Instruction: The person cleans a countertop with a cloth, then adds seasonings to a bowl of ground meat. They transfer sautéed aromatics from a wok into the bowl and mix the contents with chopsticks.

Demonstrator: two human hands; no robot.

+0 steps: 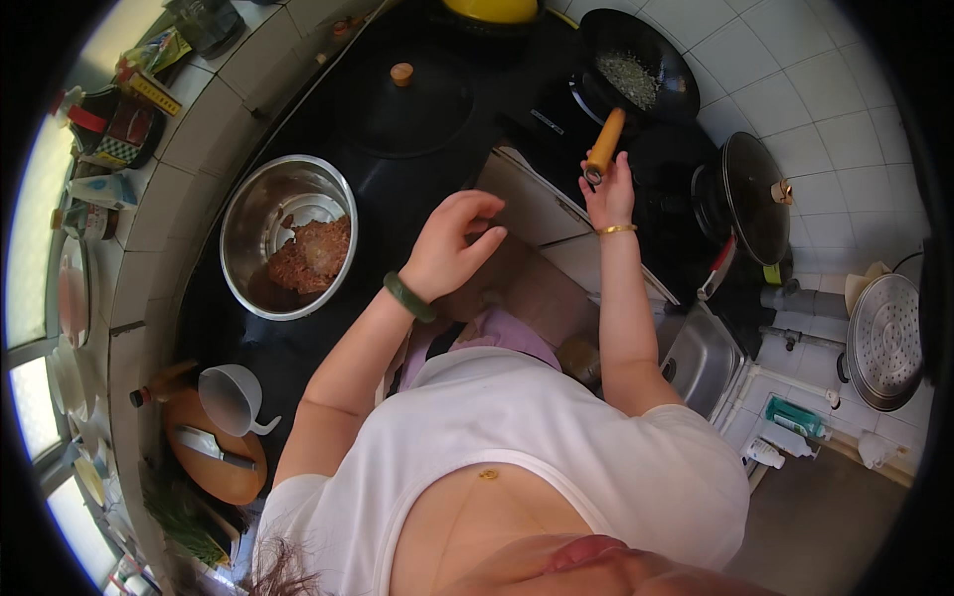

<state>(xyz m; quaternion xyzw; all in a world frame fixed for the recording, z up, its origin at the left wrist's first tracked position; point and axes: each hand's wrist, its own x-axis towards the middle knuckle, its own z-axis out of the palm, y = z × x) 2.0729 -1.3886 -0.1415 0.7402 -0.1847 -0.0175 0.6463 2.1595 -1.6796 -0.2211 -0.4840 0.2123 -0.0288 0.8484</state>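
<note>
My right hand [613, 192], with a gold bracelet at the wrist, holds the end of the wooden handle [606, 141] of a black wok [674, 82]. Small pale chopped pieces [630, 79] lie in the wok, at the back right. Palm inward, my left hand [456, 242] hovers over the counter's front edge with its fingers loosely bent and nothing in them; a green bangle circles that wrist. Left of it stands a stainless steel bowl [242, 231] containing minced meat [317, 257].
A black lid [417, 112] with a wooden knob lies behind the bowl. To the right are a lidded pan [753, 201] and a steel sink [704, 365]. At left a cleaver [200, 441] rests on a round wooden board [242, 484], beside a plastic jug [229, 398].
</note>
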